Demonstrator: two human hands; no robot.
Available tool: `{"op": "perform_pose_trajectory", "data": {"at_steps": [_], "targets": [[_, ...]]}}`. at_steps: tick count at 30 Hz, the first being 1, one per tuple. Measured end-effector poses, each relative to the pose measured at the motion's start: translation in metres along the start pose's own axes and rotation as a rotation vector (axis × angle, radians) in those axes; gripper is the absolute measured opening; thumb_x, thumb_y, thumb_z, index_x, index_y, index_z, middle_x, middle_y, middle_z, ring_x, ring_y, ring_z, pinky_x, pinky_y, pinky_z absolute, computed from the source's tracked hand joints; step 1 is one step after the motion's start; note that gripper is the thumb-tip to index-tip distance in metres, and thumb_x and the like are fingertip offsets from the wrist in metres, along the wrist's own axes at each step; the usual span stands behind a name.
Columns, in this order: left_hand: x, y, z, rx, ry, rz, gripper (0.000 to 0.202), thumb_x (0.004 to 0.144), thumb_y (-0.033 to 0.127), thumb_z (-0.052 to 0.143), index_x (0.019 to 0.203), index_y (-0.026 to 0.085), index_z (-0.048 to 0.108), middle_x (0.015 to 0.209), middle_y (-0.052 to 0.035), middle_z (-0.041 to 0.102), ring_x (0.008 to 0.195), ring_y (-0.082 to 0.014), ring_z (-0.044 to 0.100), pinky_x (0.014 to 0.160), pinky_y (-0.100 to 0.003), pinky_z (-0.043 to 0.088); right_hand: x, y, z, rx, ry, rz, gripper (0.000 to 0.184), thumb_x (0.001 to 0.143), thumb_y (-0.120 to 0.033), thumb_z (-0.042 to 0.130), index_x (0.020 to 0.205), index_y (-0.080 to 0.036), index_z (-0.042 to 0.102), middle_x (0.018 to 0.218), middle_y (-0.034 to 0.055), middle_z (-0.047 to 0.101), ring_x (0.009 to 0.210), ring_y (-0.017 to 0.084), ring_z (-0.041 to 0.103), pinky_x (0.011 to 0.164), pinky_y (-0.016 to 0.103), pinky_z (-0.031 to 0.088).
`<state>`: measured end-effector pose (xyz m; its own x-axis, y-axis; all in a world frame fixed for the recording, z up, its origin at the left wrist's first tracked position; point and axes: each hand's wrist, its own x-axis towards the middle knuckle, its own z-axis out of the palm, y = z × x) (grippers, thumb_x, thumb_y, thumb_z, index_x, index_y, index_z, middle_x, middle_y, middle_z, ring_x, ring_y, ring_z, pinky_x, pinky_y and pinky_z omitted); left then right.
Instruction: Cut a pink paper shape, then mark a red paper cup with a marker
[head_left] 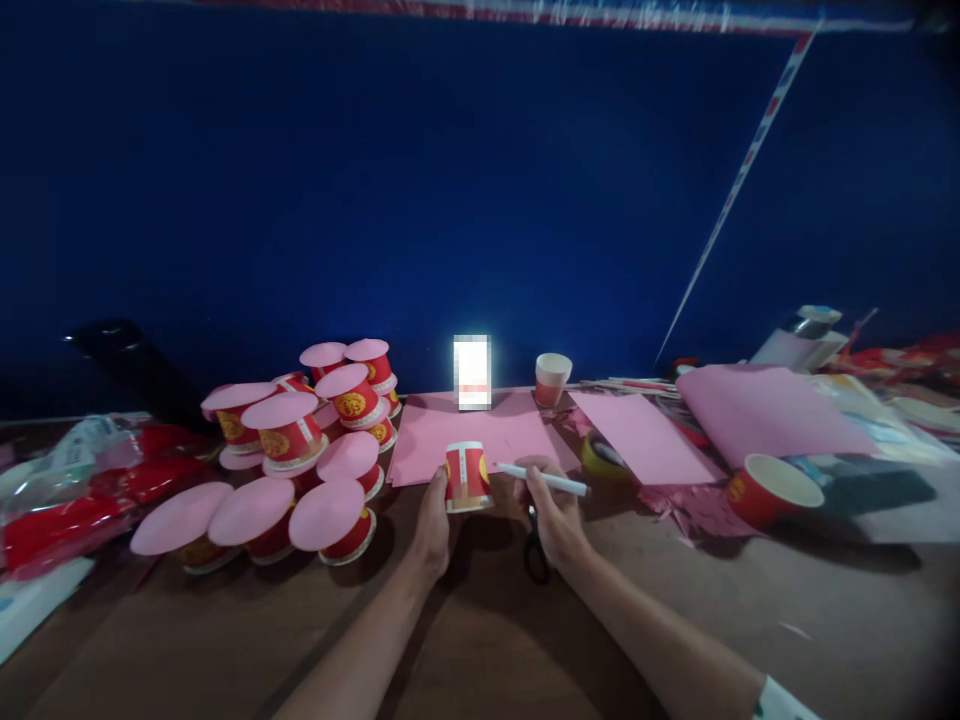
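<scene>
My left hand (433, 525) grips a red paper cup (466, 477) by its left side, held upside down with the white rim at the bottom. Between the fingers of my right hand (553, 508) is a white pen (547, 478), its tip pointing left toward the cup, apart from it or nearly so. Black-handled scissors (536, 555) lie on the table under my right hand, their blades mostly hidden. Pink paper sheets (420, 440) are spread behind the cup.
Several red cups topped with pink paper discs (328, 515) stand stacked at left. Another cup (776, 492) lies tilted at right, and a pale cup (553, 378) stands at the back. A bright phone screen (472, 370), pink sheets (649, 440) and paper scraps (705, 515) are also there.
</scene>
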<state>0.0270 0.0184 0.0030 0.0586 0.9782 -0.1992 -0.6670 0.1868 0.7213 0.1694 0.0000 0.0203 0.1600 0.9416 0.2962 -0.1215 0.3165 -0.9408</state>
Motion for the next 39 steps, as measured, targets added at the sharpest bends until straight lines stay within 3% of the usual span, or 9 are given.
{"op": "perform_pose_trajectory", "data": {"at_steps": [3,8,14,18,23,27,31,37,39], "targets": [[-0.001,0.002,0.001,-0.023,0.047,-0.005,0.037,0.076,0.042,0.058,0.099,0.013,0.060,0.088,-0.0042,0.069,0.080,-0.0176,0.063,0.080,-0.030,0.045,0.001,0.006,-0.002,-0.129,0.049,-0.061,0.022,0.088,-0.036,0.046,0.100,-0.020,0.056,0.065,-0.0020,0.054,0.057,0.011,0.050,0.050,0.021,0.042],[-0.003,0.004,0.001,-0.031,-0.004,-0.031,0.035,0.077,0.043,0.057,0.094,0.014,0.063,0.089,-0.0053,0.070,0.085,-0.0198,0.063,0.081,-0.032,0.047,0.001,0.013,-0.005,-0.375,-0.026,-0.188,0.020,0.087,-0.027,0.047,0.102,-0.020,0.058,0.093,0.0055,0.062,0.079,0.017,0.058,0.073,0.029,0.048],[-0.005,0.007,0.003,-0.023,-0.007,-0.107,0.040,0.079,0.043,0.054,0.105,0.013,0.062,0.097,-0.0088,0.069,0.093,-0.0227,0.063,0.086,-0.035,0.046,0.003,0.011,-0.005,-0.456,-0.092,-0.293,0.021,0.087,-0.020,0.044,0.102,-0.020,0.058,0.094,0.0080,0.064,0.086,0.019,0.061,0.078,0.031,0.049],[-0.006,0.009,0.003,0.019,0.082,-0.112,0.038,0.078,0.040,0.056,0.106,0.014,0.062,0.098,-0.0076,0.069,0.092,-0.0238,0.064,0.084,-0.036,0.048,0.010,0.012,-0.008,-0.553,-0.128,-0.373,0.022,0.086,-0.018,0.043,0.101,-0.020,0.059,0.093,0.0092,0.065,0.087,0.020,0.061,0.078,0.032,0.049],[-0.004,0.007,0.001,0.092,0.234,-0.112,0.040,0.078,0.032,0.057,0.116,0.020,0.057,0.101,-0.0049,0.069,0.097,-0.0222,0.062,0.087,-0.035,0.048,0.014,0.014,-0.010,-0.656,-0.148,-0.382,0.025,0.085,-0.014,0.042,0.104,-0.019,0.058,0.094,0.0088,0.065,0.088,0.020,0.060,0.078,0.031,0.047],[-0.001,0.006,-0.002,0.085,0.224,-0.130,0.044,0.076,0.034,0.057,0.117,0.018,0.057,0.101,-0.0065,0.069,0.102,-0.0263,0.060,0.090,-0.040,0.047,0.011,0.014,-0.006,-0.715,-0.209,-0.359,0.025,0.082,-0.013,0.045,0.103,-0.021,0.058,0.091,0.0066,0.066,0.082,0.019,0.061,0.074,0.028,0.047],[0.002,0.004,-0.007,0.121,0.282,-0.148,0.048,0.075,0.032,0.059,0.120,0.017,0.054,0.101,-0.0055,0.069,0.105,-0.0257,0.059,0.094,-0.039,0.045,0.010,0.010,-0.004,-0.752,-0.258,-0.369,0.024,0.082,-0.012,0.045,0.099,-0.022,0.059,0.087,0.0043,0.067,0.079,0.018,0.060,0.071,0.026,0.046],[0.003,0.002,-0.017,0.176,0.302,-0.160,0.055,0.074,0.043,0.056,0.125,0.022,0.050,0.110,-0.0047,0.066,0.123,-0.0313,0.042,0.101,-0.048,0.037,0.012,0.010,-0.006,-0.748,-0.257,-0.367,0.026,0.080,-0.011,0.045,0.100,-0.023,0.057,0.090,0.0023,0.067,0.081,0.017,0.060,0.073,0.024,0.045],[0.003,0.003,-0.024,0.203,0.312,-0.129,0.065,0.066,0.033,0.066,0.128,0.027,0.046,0.112,0.0007,0.065,0.130,-0.0284,0.031,0.107,-0.044,0.029,0.012,0.012,-0.007,-0.746,-0.265,-0.373,0.027,0.079,-0.012,0.046,0.101,-0.024,0.056,0.092,0.0015,0.067,0.081,0.017,0.060,0.074,0.024,0.045]]}}
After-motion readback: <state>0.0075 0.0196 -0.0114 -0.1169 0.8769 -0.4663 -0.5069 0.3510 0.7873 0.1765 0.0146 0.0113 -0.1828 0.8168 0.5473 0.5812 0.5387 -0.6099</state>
